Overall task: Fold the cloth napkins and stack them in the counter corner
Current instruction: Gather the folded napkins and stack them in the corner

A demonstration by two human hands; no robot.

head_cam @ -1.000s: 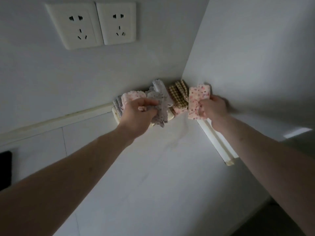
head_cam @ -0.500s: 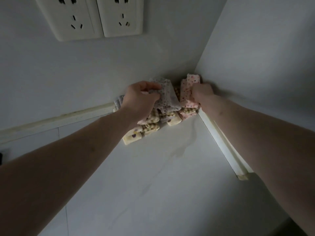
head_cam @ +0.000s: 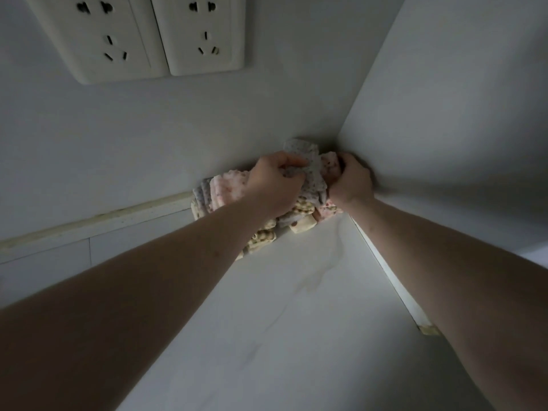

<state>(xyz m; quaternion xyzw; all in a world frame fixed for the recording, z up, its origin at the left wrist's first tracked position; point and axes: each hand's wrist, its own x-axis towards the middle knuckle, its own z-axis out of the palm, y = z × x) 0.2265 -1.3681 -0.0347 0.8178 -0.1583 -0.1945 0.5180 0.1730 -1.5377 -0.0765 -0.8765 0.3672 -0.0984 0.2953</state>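
Napkins (head_cam: 299,212) fill the counter corner in the head view, a bunched pile of folded cloths pressed where the two walls meet; I take that pile as my landmark. My forearms cover much of it, so I cannot count the pieces or tell how neatly they sit. My left hand (head_cam: 274,185) is on top of the pile, fingers curled round a pale dotted napkin (head_cam: 308,170) that stands up at the back. My right hand (head_cam: 351,180) is at the pile's right end, against the side wall, fingers curled into a pink spotted napkin (head_cam: 330,167); its fingertips are hidden in the cloth. At the pile's left end, pink and greyish folded cloths (head_cam: 218,189) stand on edge. Nearer me than the pile, cream patterned rolls (head_cam: 262,237) poke out under my left wrist. White counter (head_cam: 296,321) spreads from the pile toward me. Above the pile, two wall sockets (head_cam: 154,37) are cut off by the frame's top. Light is dim, so colours are uncertain.
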